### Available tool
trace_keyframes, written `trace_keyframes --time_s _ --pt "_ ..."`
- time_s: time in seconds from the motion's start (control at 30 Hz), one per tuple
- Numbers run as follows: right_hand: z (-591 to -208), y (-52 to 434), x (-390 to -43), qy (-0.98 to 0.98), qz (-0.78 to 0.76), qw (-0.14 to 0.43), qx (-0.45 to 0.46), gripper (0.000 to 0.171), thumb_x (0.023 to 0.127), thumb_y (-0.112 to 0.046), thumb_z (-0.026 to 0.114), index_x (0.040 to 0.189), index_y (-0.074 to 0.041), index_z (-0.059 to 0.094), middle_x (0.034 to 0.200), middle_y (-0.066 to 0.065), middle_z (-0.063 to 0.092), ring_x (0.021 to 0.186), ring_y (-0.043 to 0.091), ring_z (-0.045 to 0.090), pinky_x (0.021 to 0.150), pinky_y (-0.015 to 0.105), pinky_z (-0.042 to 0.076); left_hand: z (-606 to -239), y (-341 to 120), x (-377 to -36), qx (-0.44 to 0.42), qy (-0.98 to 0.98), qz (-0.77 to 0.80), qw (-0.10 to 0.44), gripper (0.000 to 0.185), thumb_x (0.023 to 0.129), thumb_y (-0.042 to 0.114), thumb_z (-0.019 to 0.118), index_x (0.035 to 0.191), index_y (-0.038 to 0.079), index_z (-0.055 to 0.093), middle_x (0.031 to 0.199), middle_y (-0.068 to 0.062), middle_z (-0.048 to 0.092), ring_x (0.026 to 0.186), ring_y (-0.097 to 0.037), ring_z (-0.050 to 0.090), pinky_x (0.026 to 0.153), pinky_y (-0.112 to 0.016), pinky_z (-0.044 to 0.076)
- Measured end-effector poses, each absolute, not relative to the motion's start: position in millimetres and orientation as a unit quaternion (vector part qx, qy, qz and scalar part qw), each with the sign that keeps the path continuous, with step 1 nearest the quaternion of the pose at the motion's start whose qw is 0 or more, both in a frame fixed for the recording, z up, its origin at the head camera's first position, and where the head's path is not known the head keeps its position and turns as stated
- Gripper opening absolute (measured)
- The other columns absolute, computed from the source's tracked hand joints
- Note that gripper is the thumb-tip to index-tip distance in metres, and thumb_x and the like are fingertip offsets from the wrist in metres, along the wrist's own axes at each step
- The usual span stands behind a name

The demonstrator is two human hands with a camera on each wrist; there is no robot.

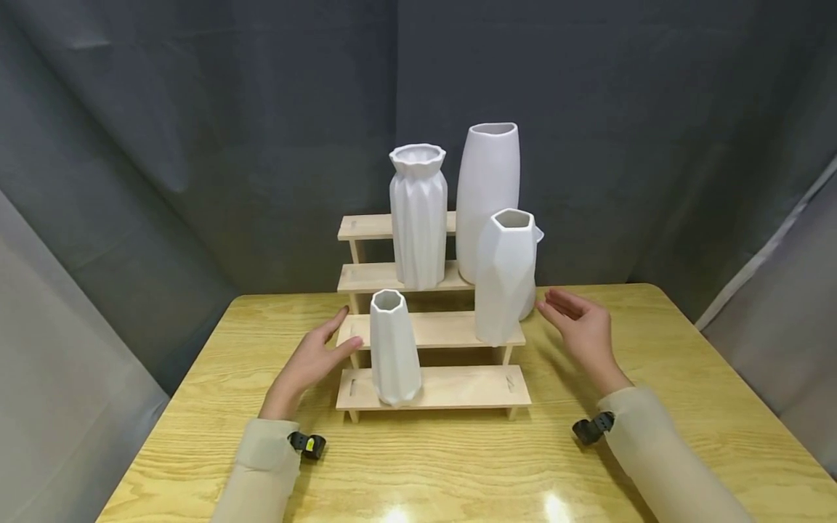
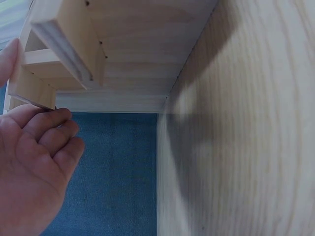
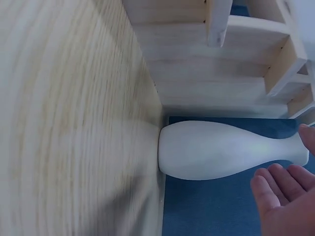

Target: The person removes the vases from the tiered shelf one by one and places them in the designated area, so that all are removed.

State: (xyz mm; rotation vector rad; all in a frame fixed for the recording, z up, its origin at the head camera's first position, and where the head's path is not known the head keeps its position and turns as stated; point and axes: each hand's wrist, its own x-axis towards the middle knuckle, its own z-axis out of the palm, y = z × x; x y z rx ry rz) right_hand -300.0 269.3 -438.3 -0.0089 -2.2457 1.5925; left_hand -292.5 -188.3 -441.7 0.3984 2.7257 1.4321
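Observation:
A four-step wooden shelf (image 1: 451,388) stands on the table and carries white vases. A small faceted vase (image 1: 394,349) is on the bottom step, and a larger faceted vase (image 1: 505,276) is on the second. A pleated vase (image 1: 418,218) and a tall smooth vase (image 1: 487,189) stand higher up. My left hand (image 1: 330,341) is open beside the shelf's left end, its fingers (image 2: 49,128) close to the shelf's side panel (image 2: 29,88). My right hand (image 1: 562,311) is open at the shelf's right, near a bottle-shaped vase (image 3: 221,150) that stands on the table and is mostly hidden in the head view.
The yellow wooden table (image 1: 686,407) has bare surface in front of and on both sides of the shelf. Dark grey curtains (image 1: 196,145) hang behind it. The top step (image 1: 362,226) shows nothing on its left part.

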Motion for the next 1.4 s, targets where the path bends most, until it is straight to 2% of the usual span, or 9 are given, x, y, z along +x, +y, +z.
trace_keyframes --time_s 0.13,0.53,1.0,1.17,1.4 --pt "-436.9 269.9 -292.9 -0.800 0.567 0.194 0.000 0.056 0.088 -0.034 0.076 0.132 -0.002 0.063 0.127 0.016 0.064 0.105 0.009 0.066 0.083 0.014 0.051 -442.9 -189.3 -293.2 0.127 0.880 0.457 0.018 0.086 0.091 0.059 0.062 0.158 0.019 0.026 0.160 -0.001 0.025 0.145 -0.032 0.024 0.115 -0.053 0.024" --pt "-429.1 264.8 -268.6 -0.791 0.579 0.197 0.024 0.053 0.088 -0.026 0.077 0.130 0.002 0.063 0.124 0.019 0.065 0.101 0.004 0.066 0.083 0.016 0.052 -443.8 -189.9 -294.0 0.123 0.881 0.456 0.023 0.087 0.091 0.059 0.062 0.158 0.018 0.025 0.161 -0.004 0.024 0.146 -0.033 0.023 0.115 -0.054 0.024" --pt "-424.9 257.6 -245.0 -0.784 0.585 0.197 0.057 0.049 0.089 -0.021 0.076 0.129 0.003 0.063 0.124 0.018 0.066 0.105 0.011 0.067 0.084 0.017 0.052 -445.8 -189.6 -293.2 0.139 0.879 0.456 0.012 0.085 0.093 0.055 0.062 0.158 0.013 0.025 0.161 -0.007 0.024 0.145 -0.034 0.023 0.115 -0.053 0.024" --pt "-419.8 253.4 -235.5 -0.782 0.588 0.194 0.066 0.047 0.088 -0.019 0.077 0.129 0.001 0.064 0.124 0.017 0.066 0.105 0.010 0.066 0.084 0.018 0.052 -446.5 -190.0 -294.2 0.141 0.875 0.464 0.010 0.085 0.093 0.055 0.062 0.158 0.014 0.026 0.160 -0.006 0.024 0.145 -0.034 0.023 0.115 -0.053 0.023" --pt "-414.1 247.6 -224.8 -0.776 0.597 0.188 0.079 0.046 0.088 -0.016 0.076 0.128 0.003 0.064 0.123 0.017 0.066 0.104 0.011 0.067 0.085 0.020 0.053 -445.9 -188.7 -295.6 0.134 0.874 0.467 0.017 0.086 0.092 0.057 0.061 0.158 0.016 0.025 0.160 -0.006 0.024 0.146 -0.034 0.022 0.115 -0.054 0.022"
